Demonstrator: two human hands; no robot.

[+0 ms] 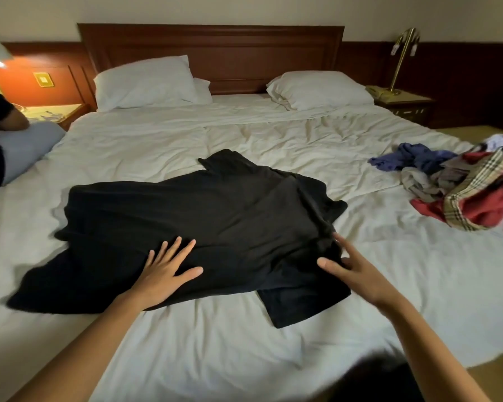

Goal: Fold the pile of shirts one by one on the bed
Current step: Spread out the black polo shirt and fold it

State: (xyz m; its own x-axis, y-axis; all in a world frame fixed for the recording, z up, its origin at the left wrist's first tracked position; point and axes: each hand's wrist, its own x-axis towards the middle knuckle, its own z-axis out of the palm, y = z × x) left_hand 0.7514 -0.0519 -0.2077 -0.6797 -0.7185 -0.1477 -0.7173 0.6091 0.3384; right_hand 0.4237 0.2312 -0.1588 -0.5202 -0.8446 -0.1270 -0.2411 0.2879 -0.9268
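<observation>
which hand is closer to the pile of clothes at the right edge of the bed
Right. The right hand touches the right edge of the black shirt, on the side toward the pile of clothes; the left hand lies flat on the shirt, farther left.

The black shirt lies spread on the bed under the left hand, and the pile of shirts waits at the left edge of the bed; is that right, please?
Not quite: the head view shows the pile of shirts at the right edge of the bed, not the left. The black shirt does lie spread under the left hand.
</observation>
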